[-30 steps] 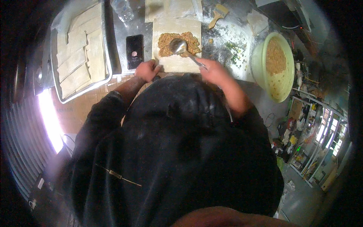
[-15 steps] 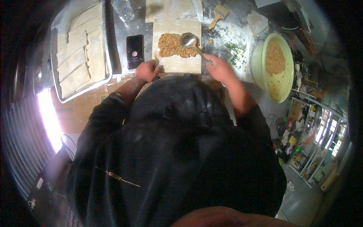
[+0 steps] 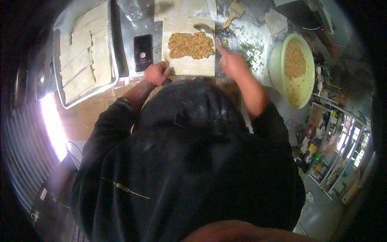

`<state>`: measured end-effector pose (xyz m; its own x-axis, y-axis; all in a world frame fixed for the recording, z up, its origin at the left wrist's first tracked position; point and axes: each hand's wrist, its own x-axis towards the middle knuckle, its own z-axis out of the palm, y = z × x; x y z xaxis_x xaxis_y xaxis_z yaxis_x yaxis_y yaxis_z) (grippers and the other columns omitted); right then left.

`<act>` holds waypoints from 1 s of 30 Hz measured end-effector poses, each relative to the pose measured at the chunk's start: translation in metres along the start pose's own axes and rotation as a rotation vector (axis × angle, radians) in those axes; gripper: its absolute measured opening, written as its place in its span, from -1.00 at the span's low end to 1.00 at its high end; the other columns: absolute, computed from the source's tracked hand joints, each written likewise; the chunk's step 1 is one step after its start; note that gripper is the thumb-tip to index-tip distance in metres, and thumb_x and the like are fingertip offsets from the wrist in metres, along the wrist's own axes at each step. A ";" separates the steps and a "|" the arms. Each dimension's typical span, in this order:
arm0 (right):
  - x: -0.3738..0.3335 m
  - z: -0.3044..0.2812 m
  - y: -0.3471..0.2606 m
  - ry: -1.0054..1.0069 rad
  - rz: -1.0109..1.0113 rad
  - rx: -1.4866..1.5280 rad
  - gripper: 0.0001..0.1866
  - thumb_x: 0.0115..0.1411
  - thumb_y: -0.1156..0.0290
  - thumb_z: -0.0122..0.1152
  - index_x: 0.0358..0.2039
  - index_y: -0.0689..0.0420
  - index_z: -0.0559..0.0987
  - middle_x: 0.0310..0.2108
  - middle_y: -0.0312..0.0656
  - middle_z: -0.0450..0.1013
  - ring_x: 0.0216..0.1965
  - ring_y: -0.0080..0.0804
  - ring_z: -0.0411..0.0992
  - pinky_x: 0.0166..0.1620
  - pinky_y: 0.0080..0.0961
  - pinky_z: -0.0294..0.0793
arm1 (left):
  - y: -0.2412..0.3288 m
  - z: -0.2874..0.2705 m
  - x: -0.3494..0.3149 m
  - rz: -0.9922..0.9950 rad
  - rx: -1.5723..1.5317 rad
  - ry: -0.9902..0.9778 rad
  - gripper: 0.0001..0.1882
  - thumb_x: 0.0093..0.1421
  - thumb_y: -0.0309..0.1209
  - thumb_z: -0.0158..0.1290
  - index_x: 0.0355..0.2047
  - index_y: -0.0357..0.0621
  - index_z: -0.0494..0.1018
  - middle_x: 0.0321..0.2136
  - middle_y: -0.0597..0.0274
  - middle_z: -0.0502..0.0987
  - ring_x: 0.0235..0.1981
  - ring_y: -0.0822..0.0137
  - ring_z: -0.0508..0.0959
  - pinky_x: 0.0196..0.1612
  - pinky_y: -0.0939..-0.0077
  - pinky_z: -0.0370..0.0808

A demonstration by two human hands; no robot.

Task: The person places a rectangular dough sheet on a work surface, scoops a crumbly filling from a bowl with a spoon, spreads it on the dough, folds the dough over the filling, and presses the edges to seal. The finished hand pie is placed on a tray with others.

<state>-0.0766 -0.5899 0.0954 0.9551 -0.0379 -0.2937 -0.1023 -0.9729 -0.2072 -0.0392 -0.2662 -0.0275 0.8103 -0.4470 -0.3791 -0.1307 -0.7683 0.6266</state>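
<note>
A floury rectangular dough sheet lies at the table's front edge, with a block of lumpy orange-brown filling spread across its middle. My right hand is closed on a metal spoon, whose bowl sits over the filling's far right edge; its handle runs back toward my fingers. At the sheet's near left corner rests my left hand, fingers curled and thumb pointing right. Whether it pinches anything is hidden.
A black phone lies left of the sheet, beyond it a tray of dough sheets. More dough lies behind. To the right are a brush, chopped greens and a pale green bowl of filling. A clear bottle stands behind.
The spoon's bowl has moved from on top of the filling to its far right edge. My right hand has shifted slightly up and right. The filling reaches farther right. My left hand stays put.
</note>
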 end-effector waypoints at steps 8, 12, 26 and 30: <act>-0.027 0.016 0.018 0.031 0.074 0.142 -0.42 0.25 0.29 0.13 0.31 -0.28 0.39 -0.35 0.21 0.53 -0.31 0.23 0.51 -0.17 0.04 0.51 | 0.002 -0.001 -0.001 -0.013 -0.071 -0.014 -0.51 0.27 0.09 0.03 -0.24 -0.13 0.52 -0.34 -0.11 0.63 -0.22 -0.16 0.61 -0.13 0.03 0.53; -0.027 0.018 0.015 -0.059 0.099 0.068 -0.41 0.25 0.30 0.14 0.31 -0.31 0.38 -0.31 0.20 0.54 -0.29 0.21 0.51 -0.15 0.03 0.51 | 0.006 -0.006 -0.002 -0.030 -0.023 -0.027 -0.51 0.27 0.09 0.02 -0.25 -0.13 0.52 -0.35 -0.10 0.63 -0.22 -0.15 0.61 -0.13 0.04 0.53; -0.018 0.017 0.009 -0.005 -0.025 0.064 -0.39 0.23 0.35 0.12 0.32 -0.23 0.38 -0.27 0.17 0.54 -0.26 0.20 0.51 -0.17 0.04 0.51 | -0.009 0.008 0.004 -0.020 -0.121 -0.013 -0.50 0.26 0.09 0.02 -0.25 -0.14 0.51 -0.33 -0.11 0.62 -0.19 -0.15 0.61 -0.11 0.02 0.52; -0.023 0.018 0.005 -0.065 -0.001 0.031 -0.41 0.23 0.37 0.11 0.30 -0.21 0.41 -0.28 0.18 0.54 -0.29 0.22 0.51 -0.17 0.05 0.51 | -0.008 0.009 0.003 -0.010 -0.075 0.015 -0.50 0.26 0.09 0.03 -0.26 -0.15 0.51 -0.36 -0.09 0.62 -0.19 -0.14 0.61 -0.12 0.02 0.52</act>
<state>-0.1040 -0.5896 0.0847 0.9354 -0.0210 -0.3529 -0.1109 -0.9653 -0.2365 -0.0410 -0.2655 -0.0396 0.8198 -0.4324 -0.3754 -0.0799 -0.7356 0.6727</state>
